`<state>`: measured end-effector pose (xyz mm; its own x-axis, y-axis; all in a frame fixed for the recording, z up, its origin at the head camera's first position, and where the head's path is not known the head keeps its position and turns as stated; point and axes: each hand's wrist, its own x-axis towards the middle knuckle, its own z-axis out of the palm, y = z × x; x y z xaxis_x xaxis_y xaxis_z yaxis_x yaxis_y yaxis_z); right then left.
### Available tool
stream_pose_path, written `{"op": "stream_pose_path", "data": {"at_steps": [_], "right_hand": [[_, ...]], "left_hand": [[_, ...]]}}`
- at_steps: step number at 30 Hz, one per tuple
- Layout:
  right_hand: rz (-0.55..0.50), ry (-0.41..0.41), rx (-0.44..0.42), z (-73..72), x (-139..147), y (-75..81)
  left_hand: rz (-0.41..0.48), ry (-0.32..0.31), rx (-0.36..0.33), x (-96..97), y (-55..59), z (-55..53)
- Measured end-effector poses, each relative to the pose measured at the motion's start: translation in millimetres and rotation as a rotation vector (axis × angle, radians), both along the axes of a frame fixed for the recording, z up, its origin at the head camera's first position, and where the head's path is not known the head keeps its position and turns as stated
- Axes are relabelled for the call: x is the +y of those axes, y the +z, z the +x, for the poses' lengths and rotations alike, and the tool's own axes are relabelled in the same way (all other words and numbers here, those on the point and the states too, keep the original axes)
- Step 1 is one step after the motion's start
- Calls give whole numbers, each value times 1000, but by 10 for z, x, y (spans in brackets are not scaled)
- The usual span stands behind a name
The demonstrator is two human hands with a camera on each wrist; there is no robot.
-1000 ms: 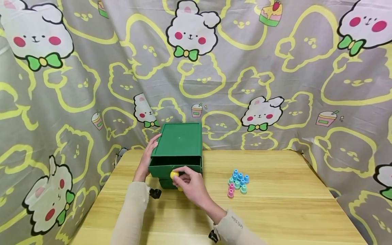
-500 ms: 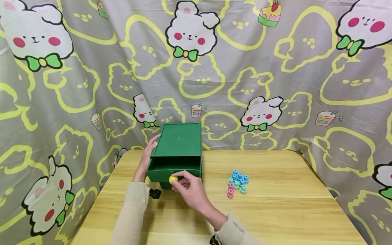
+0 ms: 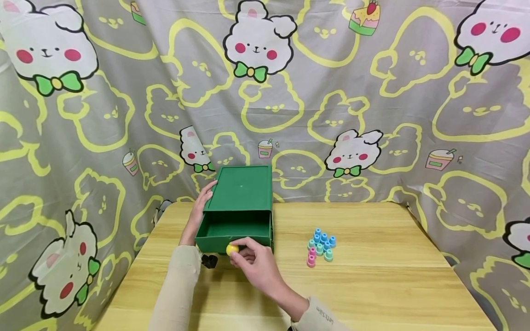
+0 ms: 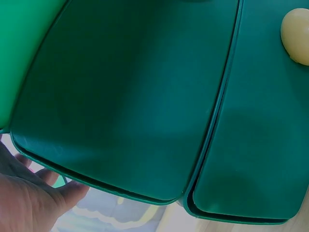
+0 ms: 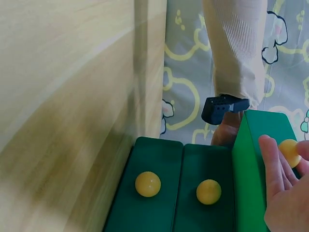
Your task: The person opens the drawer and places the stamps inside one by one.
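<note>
A green drawer cabinet point(image 3: 243, 187) stands near the back of the table, its top drawer point(image 3: 209, 244) pulled well out. The inside that shows of this drawer holds nothing visible. My right hand point(image 3: 262, 267) pinches the drawer's round yellow knob point(image 3: 231, 249) between thumb and fingers. In the right wrist view, the two lower drawers, with a yellow knob point(image 5: 208, 192) and another knob point(image 5: 147, 184), sit shut below. My left hand point(image 3: 199, 212) rests against the cabinet's left side with fingers extended; the left wrist view shows the hand point(image 4: 29, 200) at the cabinet edge.
Several small cup-shaped pieces point(image 3: 320, 243) in blue, mint and pink stand in a cluster on the wooden table point(image 3: 372, 285), right of the cabinet. A patterned grey curtain point(image 3: 290, 115) hangs behind and around the table.
My right hand has drawn the top drawer toward me by its knob, so more of its inside shows. The left hand stays on the cabinet's side.
</note>
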<state>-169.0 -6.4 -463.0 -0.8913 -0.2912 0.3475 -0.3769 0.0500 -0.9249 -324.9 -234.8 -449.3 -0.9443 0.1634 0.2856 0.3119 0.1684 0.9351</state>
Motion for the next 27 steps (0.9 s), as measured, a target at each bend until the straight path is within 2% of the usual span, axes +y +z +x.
{"op": "stream_pose_path", "data": {"at_steps": [5, 12, 16, 23, 27], "right_hand": [[-14, 0, 6, 50, -3, -18], [-38, -4, 9, 63, -8, -13], [-39, -4, 2, 65, -9, -15], [-29, 11, -12, 81, -6, -32], [-33, 11, -13, 96, -2, -30]], "left_hand": [[-18, 8, -3, 3, -2, 21], [4, -11, -38, -10, -6, 36], [-10, -37, -85, -51, -1, 42], [-21, -124, -158, -189, 22, 17], [-59, -119, -186, -216, 62, 3]]}}
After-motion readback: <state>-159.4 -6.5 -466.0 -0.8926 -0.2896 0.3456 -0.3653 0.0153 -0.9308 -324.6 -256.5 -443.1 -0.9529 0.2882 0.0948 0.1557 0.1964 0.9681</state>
